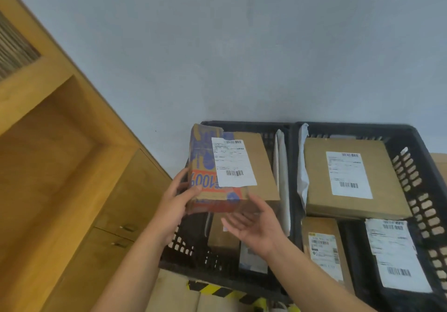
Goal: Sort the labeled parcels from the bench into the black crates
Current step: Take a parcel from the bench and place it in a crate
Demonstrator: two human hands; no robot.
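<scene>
Matt printed cardboard parcel (205, 156) w/ white paper label (233, 161), black plastic crates (416, 178), smooth wood cabinet (60, 166).

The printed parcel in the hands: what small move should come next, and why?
Probably lower the parcel into the left crate and let go. The left hand grips its lower corner, the right hand is open just below it, and the parcel hangs over this crate, above a brown box that lies inside.
</scene>
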